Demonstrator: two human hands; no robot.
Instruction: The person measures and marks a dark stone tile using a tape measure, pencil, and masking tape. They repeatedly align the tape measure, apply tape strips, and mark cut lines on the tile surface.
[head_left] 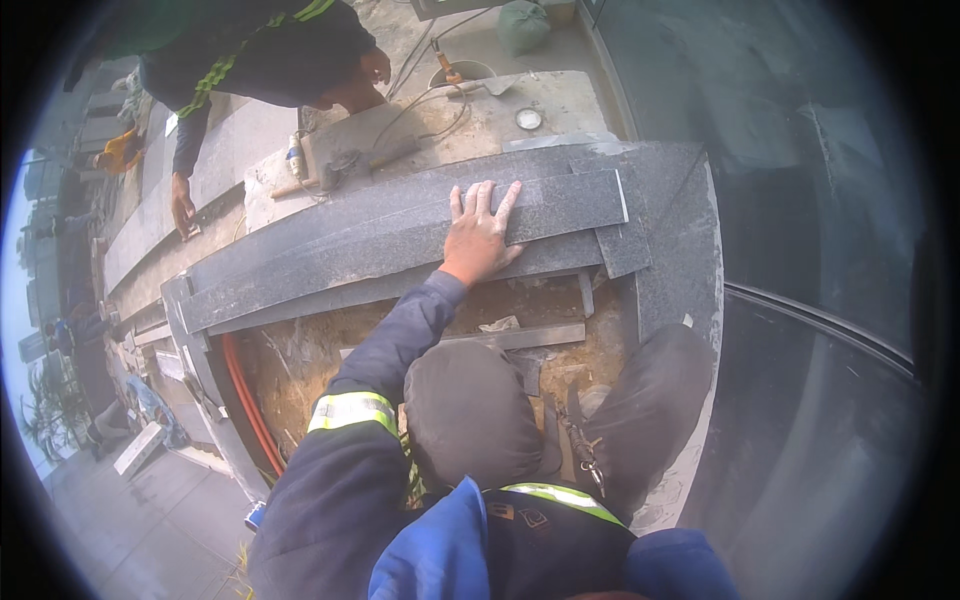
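Evidently, the step in hand is steadying or lining up the strip (370,250): the left hand (478,238) rests on it, palm down, fingers spread, gripping nothing. Of the right hand, out of view, I cannot tell. The strip lies over another slab (555,256), above the soil (310,350). Its far-left seating is hard to judge; the next move calls for even support along its length.
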